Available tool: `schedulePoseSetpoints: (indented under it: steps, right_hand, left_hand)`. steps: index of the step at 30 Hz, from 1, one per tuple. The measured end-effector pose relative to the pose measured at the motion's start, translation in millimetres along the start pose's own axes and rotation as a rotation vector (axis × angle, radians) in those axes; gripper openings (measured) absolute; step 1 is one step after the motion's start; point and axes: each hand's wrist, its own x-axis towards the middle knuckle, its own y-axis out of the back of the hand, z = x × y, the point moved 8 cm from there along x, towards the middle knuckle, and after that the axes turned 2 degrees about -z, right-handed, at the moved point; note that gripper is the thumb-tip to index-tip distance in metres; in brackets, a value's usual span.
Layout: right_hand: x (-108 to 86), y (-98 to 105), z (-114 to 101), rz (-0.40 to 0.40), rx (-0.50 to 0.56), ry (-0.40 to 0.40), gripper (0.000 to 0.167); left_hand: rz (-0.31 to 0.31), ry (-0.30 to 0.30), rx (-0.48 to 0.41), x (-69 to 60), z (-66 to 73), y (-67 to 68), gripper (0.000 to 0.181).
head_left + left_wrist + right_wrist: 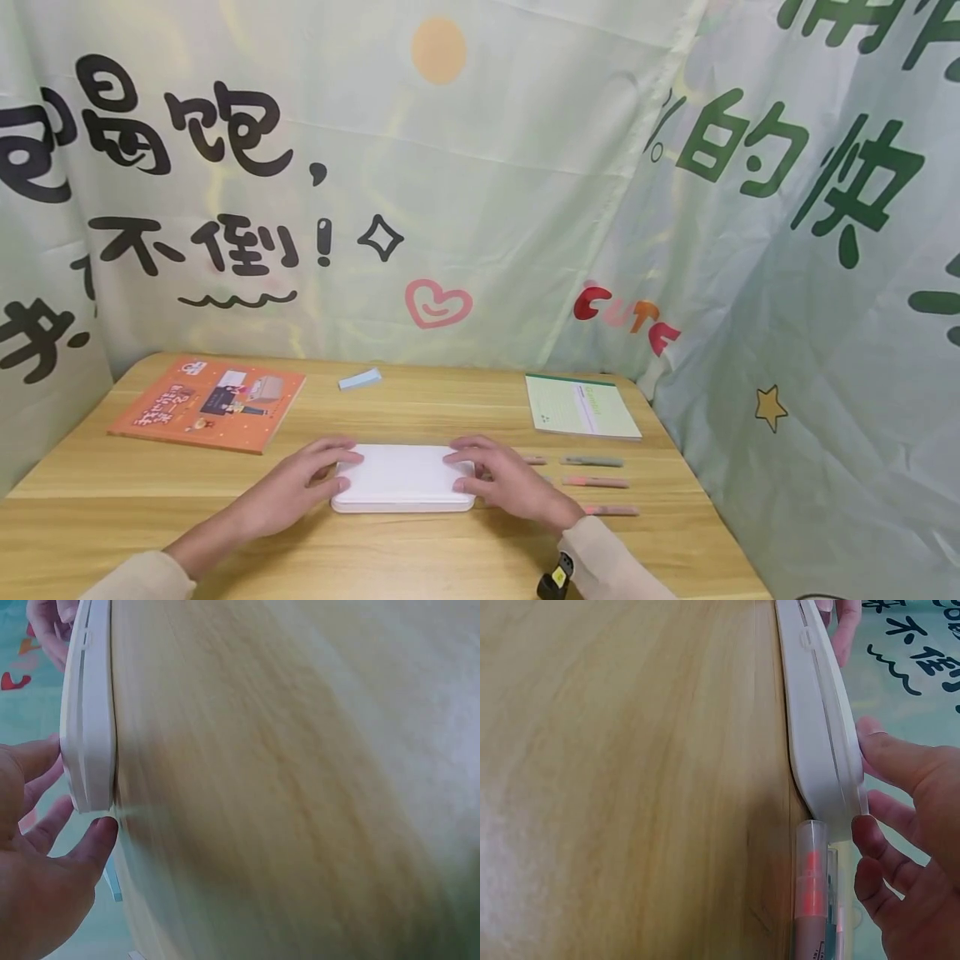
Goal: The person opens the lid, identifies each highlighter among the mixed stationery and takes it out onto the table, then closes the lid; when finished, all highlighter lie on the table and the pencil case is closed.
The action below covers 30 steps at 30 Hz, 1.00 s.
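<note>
A flat white plastic case [405,479] with rounded corners lies on the wooden table, its lid down. Along the front side runs a seam with a small clasp, seen in the right wrist view. My left hand [300,483] holds the left end, thumb on the lid and other fingers around the end. At the right end my right hand [510,479] holds it likewise, thumb and index finger on top. Several highlighters [596,482] lie to the right of the case, partly behind my right hand. One with a clear cap and pinkish barrel [810,900] lies close to that end.
An orange book [217,404] lies at the table's back left. Near the back edge is a small pale blue block [360,380]. A pale green notebook [585,407] sits at the back right. Printed cloth [487,208] hangs behind and beside the table.
</note>
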Motion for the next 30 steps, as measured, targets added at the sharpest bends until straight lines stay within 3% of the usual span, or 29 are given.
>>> schedulePoseSetpoints:
  steps: [4, 12, 23, 27, 30]
  right_hand:
    - [2.6, -2, 0, 0.014, -0.023, -0.006, 0.042]
    - [5.8, -5, -1, 0.038, -0.047, -0.025, 0.041]
    - [6.4, -5, 0, 0.054, -0.077, -0.02, 0.041]
    - [2.9, 4, 1, 0.082, -0.038, -0.008, 0.04]
    - [-1.7, 23, 3, 0.152, -0.021, -0.011, 0.037]
  left_hand:
    - [-0.008, -0.017, -0.02, -0.4, -2.8, 0.1, 0.042]
    - [0.003, 0.008, -0.057, -1.1, -8.0, 1.4, 0.04]
    - [0.03, 0.004, -0.029, -1.3, -8.4, 1.5, 0.038]
    - [0.031, -0.01, -0.042, -0.7, -6.7, 3.3, 0.04]
    - [0.071, 0.005, -0.04, -1.9, -5.9, 16.6, 0.042]
